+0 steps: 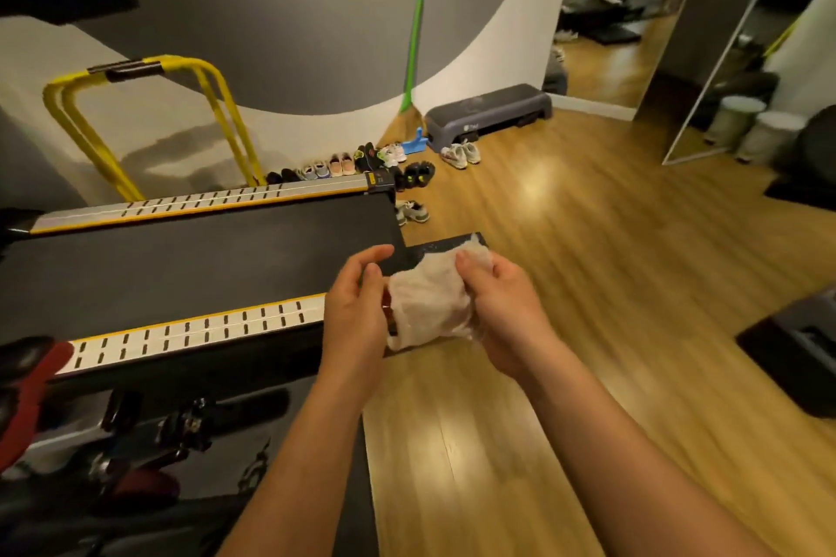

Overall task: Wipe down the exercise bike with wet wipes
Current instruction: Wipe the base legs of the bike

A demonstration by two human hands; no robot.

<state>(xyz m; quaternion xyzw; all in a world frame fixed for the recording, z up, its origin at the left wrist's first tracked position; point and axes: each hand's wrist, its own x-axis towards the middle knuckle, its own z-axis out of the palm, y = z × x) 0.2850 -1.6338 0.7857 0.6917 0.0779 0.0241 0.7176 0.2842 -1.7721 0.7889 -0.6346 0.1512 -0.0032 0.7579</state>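
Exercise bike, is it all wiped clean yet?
Not yet, it seems. Done: nothing I can tell. In hand: the left hand and right hand hold a crumpled wet wipe over the treadmill end. To do: the exercise bike, lower left, is untouched.

Colours we see
White wipe [429,298]; black treadmill belt [181,267]; pale, dark-slotted, yellow-edged side rail [203,326]; green broom handle [414,50].

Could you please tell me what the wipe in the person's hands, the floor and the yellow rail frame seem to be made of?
The wipe looks like thin nonwoven fabric, white and matte, crumpled into soft folds. The floor seems wood or wood-look laminate, glossy: plank seams and lamp glare show. The yellow rail frame is probably painted metal tube, smoothly bent with slight sheen.
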